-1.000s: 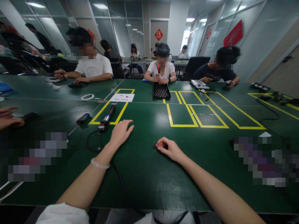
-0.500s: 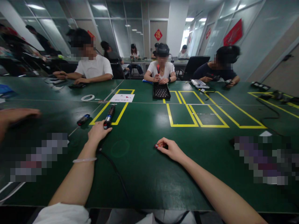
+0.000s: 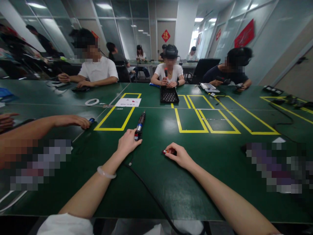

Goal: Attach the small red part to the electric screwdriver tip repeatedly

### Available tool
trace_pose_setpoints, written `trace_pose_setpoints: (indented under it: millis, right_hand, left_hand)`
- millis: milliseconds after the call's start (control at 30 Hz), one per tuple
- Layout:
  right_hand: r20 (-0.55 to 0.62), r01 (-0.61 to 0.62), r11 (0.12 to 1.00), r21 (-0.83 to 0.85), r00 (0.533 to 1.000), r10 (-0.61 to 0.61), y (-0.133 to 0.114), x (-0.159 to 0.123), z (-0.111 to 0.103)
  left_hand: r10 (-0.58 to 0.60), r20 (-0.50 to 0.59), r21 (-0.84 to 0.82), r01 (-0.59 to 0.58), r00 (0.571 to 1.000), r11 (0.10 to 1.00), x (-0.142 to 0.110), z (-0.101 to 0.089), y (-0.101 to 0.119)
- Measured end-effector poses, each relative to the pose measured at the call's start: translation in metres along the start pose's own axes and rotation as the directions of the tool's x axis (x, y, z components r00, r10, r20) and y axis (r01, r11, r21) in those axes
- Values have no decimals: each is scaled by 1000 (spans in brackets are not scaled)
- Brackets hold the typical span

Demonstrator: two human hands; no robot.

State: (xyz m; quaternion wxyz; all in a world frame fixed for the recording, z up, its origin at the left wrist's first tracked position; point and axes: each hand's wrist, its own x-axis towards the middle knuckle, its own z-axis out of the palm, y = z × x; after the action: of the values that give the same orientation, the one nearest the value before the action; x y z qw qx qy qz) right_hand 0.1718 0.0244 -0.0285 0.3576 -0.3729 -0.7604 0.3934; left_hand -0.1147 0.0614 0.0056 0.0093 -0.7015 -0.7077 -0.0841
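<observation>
My left hand [image 3: 128, 141] is closed round the rear end of a corded electric screwdriver [image 3: 140, 123], black with a blue band, its tip pointing away from me. From its rear a black cord [image 3: 149, 191] runs down to the table's near edge. Resting on the table, my right hand [image 3: 178, 152] pinches a small red and orange piece [image 3: 165, 151] between thumb and fingers. Most of that piece is covered by the fingers, so its kind does not show.
A co-worker's hand [image 3: 81, 122] from the left covers a second blue-and-black tool [image 3: 91, 120]. Yellow tape frames [image 3: 193, 132] mark the green table [image 3: 151, 195]. A paper sheet [image 3: 128, 102], a white ring [image 3: 92, 102] and a black tray [image 3: 169, 101] lie farther off. People sit opposite.
My left hand went left, took hold of the electric screwdriver and brought it right, out of the taped frame. A co-worker's hand reached the other tool. My right hand has stayed put.
</observation>
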Motion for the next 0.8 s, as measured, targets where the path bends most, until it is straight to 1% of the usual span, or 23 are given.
trace_pose_setpoints:
  millis: [100, 200, 333, 433, 533, 600, 700, 800]
  right_hand:
    - [-20, -13, 1000, 12, 1000, 13, 1, 1, 1]
    - [-46, -10, 1000, -7, 999, 10, 3, 1, 1]
    - [-76, 25, 997, -72, 997, -31, 5, 1, 1]
    - [-52, 44, 988, -148, 997, -52, 4, 0, 0]
    - [-13, 80, 963, -258, 996, -86, 2, 0, 1]
    - [-7, 93, 951, -296, 995, -99, 1, 0, 2]
    - [-9, 81, 958, -275, 996, -86, 0, 0, 3]
    - [17, 87, 966, -245, 996, -85, -3, 0, 3]
  left_hand:
    - [120, 7, -14, -120, 993, 993, -13, 0, 31]
    - [214, 19, -23, -213, 977, 977, -29, -2, 60]
    - [320, 25, -57, -318, 947, 946, -46, -2, 84]
    - [369, 19, -81, -366, 929, 927, -55, -1, 93]
    - [414, 5, -98, -412, 910, 906, -60, 1, 95]
    - [431, 3, -103, -429, 902, 898, -61, 1, 96]
    - [433, 1, -104, -430, 901, 897, -61, 1, 96]
    - [431, 2, -106, -429, 902, 897, -61, 2, 97]
